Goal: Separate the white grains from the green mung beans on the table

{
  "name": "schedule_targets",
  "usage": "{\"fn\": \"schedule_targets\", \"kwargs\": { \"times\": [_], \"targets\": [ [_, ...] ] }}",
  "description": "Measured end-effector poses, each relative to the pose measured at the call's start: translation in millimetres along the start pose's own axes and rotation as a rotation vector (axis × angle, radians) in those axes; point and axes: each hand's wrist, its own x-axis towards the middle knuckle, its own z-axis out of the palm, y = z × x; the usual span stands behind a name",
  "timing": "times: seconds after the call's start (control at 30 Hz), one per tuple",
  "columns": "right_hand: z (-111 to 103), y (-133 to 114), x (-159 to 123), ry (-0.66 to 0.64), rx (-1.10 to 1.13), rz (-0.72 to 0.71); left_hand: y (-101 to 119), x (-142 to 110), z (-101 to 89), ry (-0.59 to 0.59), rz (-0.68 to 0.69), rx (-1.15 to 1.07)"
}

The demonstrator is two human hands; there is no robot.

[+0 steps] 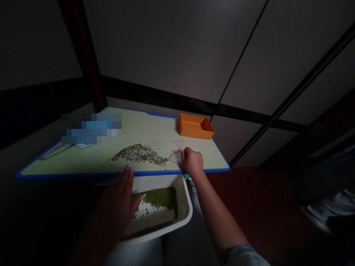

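Note:
My left hand, fingers stretched out and thumb apart, reaches over a white basin to the table's front edge. Small green beans lie in that basin below the thumb. On the table, more green beans are spread in a loose heap just beyond my left fingertips. My right hand is closed with bent fingers low over the tabletop, at a pale pinkish patch whose kind I cannot make out. Whatever its fingers may pinch is too small to tell.
The pale folding table has a blue rim. An orange open box stands at its back right. A blurred-out blue item with a cable lies at the left. Cabinet panels rise behind, and the reddish floor is at the right.

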Motion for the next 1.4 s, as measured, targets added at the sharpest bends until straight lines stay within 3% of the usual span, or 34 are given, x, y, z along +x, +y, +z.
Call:
{"fn": "schedule_targets", "kwargs": {
  "times": [0.13,0.4,0.73,1.03,1.4],
  "targets": [
    [0,-1,0,-0.012,-0.001,-0.027,-2,-1,1.7,-0.039,-0.008,-0.028],
    [1,-6,5,-0.011,-0.005,-0.026,1,0,3.5,0.044,0.021,0.003],
    [-5,6,5,-0.003,0.030,0.071,1,1,4.5,0.072,0.029,0.029],
    [1,-1,4,-0.033,-0.070,-0.007,1,1,-1.1,0.024,0.037,0.038],
    [4,-1,26,0.006,-0.170,-0.104,1,2,-1.6,0.066,0.049,0.041]
  ]
}}
